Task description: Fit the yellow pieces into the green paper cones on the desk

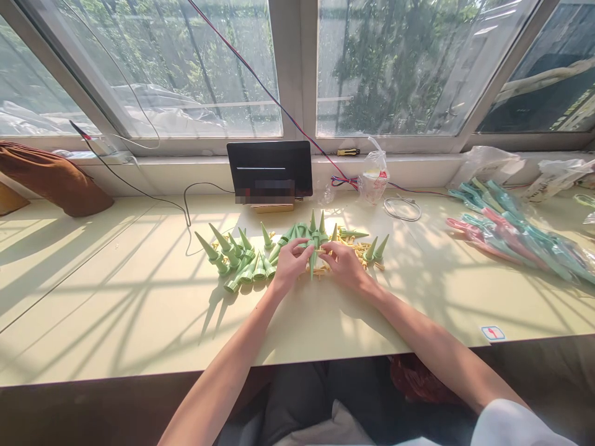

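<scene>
Green plastic cone, tapered, hands pinching

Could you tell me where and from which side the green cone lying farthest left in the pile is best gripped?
Probably at its wide base end, coming from the left. That green cone lies on the table with its thin tip pointing up-left, clear of the others; the tip tapers too finely to pinch firmly.
</scene>
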A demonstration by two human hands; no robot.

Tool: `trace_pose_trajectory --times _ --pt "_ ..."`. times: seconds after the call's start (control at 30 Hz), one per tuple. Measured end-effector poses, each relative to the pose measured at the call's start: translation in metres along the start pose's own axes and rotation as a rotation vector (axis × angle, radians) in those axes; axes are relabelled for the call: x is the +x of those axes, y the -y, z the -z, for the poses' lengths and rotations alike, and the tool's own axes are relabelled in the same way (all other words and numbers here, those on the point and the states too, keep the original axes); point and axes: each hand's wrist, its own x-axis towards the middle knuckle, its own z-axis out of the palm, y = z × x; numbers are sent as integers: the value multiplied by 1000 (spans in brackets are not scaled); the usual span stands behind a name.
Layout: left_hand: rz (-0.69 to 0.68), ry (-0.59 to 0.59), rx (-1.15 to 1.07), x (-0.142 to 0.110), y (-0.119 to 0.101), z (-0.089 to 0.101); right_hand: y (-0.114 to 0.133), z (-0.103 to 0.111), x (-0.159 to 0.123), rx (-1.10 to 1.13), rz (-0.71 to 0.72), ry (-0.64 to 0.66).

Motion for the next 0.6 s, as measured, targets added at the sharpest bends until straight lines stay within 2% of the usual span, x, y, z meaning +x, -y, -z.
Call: trace_pose_trajectory --times 0.4,0.6 --pt "-43 32 6 1 4 0 4 2 -2 -92 40 87" --pt "-78 72 10 1 2 1 7 2 -1 -24 32 106"
